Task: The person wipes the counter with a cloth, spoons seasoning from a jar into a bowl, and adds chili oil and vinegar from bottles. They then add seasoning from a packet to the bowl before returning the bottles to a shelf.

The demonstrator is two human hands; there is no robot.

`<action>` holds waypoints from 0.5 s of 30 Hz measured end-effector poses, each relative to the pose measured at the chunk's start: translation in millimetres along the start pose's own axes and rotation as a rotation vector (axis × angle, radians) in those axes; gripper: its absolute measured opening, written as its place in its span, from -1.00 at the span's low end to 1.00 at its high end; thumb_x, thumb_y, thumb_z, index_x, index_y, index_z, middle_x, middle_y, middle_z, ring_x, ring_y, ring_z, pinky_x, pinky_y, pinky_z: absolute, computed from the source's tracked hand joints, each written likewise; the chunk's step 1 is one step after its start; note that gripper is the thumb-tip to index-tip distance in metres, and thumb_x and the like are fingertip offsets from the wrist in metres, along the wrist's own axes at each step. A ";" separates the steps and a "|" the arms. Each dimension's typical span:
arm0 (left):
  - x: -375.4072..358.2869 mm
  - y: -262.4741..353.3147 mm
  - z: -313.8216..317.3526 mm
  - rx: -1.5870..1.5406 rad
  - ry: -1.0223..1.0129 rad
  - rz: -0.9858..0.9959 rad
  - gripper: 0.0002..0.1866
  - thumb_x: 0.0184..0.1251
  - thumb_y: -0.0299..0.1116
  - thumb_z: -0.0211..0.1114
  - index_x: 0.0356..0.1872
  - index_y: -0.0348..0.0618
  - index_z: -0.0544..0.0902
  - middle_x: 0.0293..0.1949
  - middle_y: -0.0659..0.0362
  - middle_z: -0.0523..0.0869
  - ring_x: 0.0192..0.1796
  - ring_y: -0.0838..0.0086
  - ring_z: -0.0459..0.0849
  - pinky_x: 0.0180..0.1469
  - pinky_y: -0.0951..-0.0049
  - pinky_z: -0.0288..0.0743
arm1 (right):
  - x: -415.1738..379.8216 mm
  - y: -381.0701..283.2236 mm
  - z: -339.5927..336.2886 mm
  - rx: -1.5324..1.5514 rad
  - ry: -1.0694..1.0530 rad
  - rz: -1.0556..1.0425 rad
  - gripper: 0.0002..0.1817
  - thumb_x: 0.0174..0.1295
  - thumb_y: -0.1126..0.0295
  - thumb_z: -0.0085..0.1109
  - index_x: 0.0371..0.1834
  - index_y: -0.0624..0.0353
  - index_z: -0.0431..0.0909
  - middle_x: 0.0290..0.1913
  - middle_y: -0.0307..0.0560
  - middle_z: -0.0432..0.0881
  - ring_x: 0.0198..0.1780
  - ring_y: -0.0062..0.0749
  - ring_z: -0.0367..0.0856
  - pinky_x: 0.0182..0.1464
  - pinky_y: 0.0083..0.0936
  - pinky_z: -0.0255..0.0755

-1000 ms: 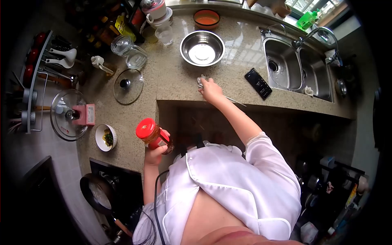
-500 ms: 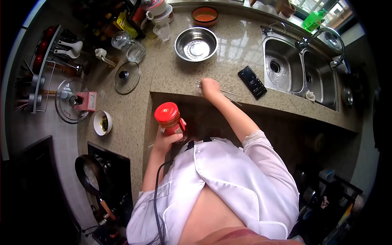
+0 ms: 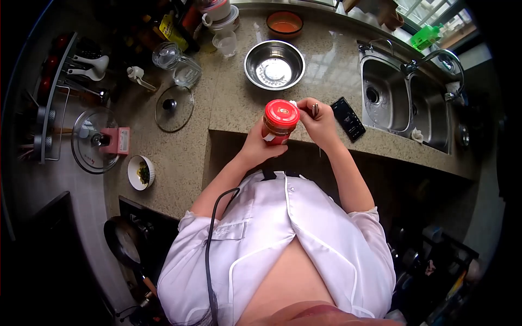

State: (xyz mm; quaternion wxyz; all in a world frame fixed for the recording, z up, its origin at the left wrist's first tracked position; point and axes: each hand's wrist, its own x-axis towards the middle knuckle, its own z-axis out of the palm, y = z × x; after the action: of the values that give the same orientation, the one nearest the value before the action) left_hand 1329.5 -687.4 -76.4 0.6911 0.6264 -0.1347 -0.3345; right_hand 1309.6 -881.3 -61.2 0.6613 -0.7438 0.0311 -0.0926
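My left hand (image 3: pixel 256 145) is wrapped round a jar with a red lid (image 3: pixel 283 112), held upright in front of the counter's edge. Beside it, my right hand (image 3: pixel 321 125) is closed on thin metal chopsticks (image 3: pixel 315 111), seen almost end-on. A small white scrap (image 3: pixel 293 104), perhaps tissue, shows between the right fingertips and the lid's edge. Just beyond the jar stands a steel bowl (image 3: pixel 274 65), apparently with nothing in it. Right of my right hand lies a black phone (image 3: pixel 348 119).
A double sink (image 3: pixel 385 98) with a tap is on the right. To the left are a glass lid (image 3: pixel 174 108), a glass jug (image 3: pixel 186 72) and a white bowl of chopped food (image 3: pixel 141 173). A frying pan (image 3: pixel 122 242) sits at lower left, and an orange bowl (image 3: pixel 285 24) at the back.
My left hand has raised the jar and carried it right, over the counter's edge. My right hand has moved right with the chopsticks and turned towards the jar.
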 end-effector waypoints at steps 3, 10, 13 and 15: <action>14.0 6.4 -7.1 0.246 0.070 0.249 -0.30 -0.15 -0.57 0.47 0.15 -0.15 0.41 -0.03 0.16 0.63 0.07 0.42 0.60 0.14 0.39 0.45 | 8.3 -11.4 3.3 -0.080 0.052 0.011 -0.98 0.22 0.59 0.22 -0.31 0.31 0.60 -0.57 -0.40 0.47 -0.52 -0.85 0.31 -0.50 -0.73 0.18; 34.8 5.7 -26.6 0.431 0.215 0.377 -0.37 -0.13 -0.50 0.45 0.07 -0.14 0.40 -0.09 0.06 0.65 -0.02 0.22 0.67 0.06 0.32 0.51 | 16.1 -10.4 18.5 -0.039 0.140 0.134 -0.92 0.22 0.52 0.23 -0.38 0.31 0.59 -0.57 -0.34 0.54 -0.52 -0.81 0.36 -0.49 -0.70 0.22; 41.4 6.1 -34.1 0.503 0.281 0.382 -0.33 -0.14 -0.46 0.48 0.08 -0.12 0.37 -0.10 0.02 0.62 -0.03 0.09 0.63 0.03 0.23 0.50 | 20.2 -4.6 27.0 0.028 0.165 0.135 -0.90 0.21 0.51 0.25 -0.40 0.32 0.59 -0.54 -0.31 0.59 -0.52 -0.79 0.39 -0.48 -0.70 0.24; 45.4 1.8 -40.4 0.709 0.429 0.446 -0.29 -0.18 -0.42 0.52 0.09 -0.10 0.36 -0.07 0.02 0.58 -0.01 0.03 0.56 0.04 0.14 0.45 | 21.0 -7.7 33.2 0.035 0.173 0.146 -0.90 0.21 0.51 0.25 -0.40 0.32 0.59 -0.54 -0.30 0.60 -0.52 -0.79 0.40 -0.48 -0.71 0.25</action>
State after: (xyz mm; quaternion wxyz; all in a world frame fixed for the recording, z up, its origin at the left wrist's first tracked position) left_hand 1388.1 -684.7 -92.5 0.5018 0.8345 -0.2261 0.0259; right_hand 1335.6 -851.5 -55.2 0.6738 -0.7172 0.1409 -0.1086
